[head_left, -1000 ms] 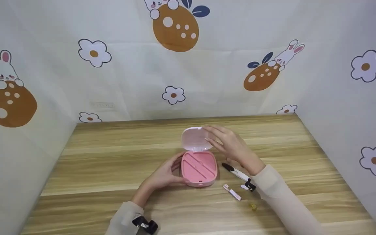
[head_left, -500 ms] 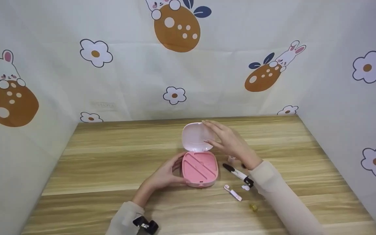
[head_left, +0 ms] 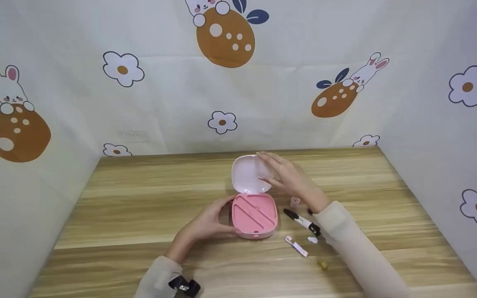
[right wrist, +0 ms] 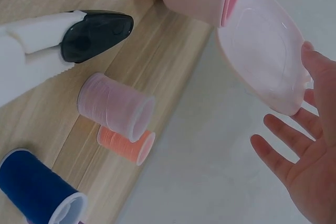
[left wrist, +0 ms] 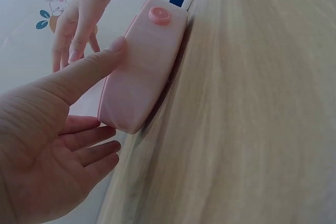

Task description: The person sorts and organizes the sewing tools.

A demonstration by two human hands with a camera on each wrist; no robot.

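A pink box base (head_left: 255, 215) with diagonal slots in its inner tray sits on the table, its lid raised at the back. My left hand (head_left: 207, 221) grips the base at its left side, thumb at the front corner and fingers further back. The pale translucent lid (head_left: 244, 174) stands up from the rear hinge. At the lid's right edge, my right hand (head_left: 292, 180) holds it between thumb and fingers; the other fingers are spread in the right wrist view. A round pink button (left wrist: 159, 16) shows on the base's front face.
Right of the box lies a white tool with a black-capped tip (head_left: 302, 221). Pink (right wrist: 113, 103), orange (right wrist: 126, 144) and blue (right wrist: 37, 187) thread spools stand nearby. Closer in are a small cloud-shaped piece (head_left: 312, 239), a slim white-and-pink item (head_left: 296, 247) and a gold-coloured piece (head_left: 323, 265).
The right hand has swung the lid further up and back, then nearly stopped. A pink spool has come into sight beside the right wrist. The left hand has kept its place on the base.
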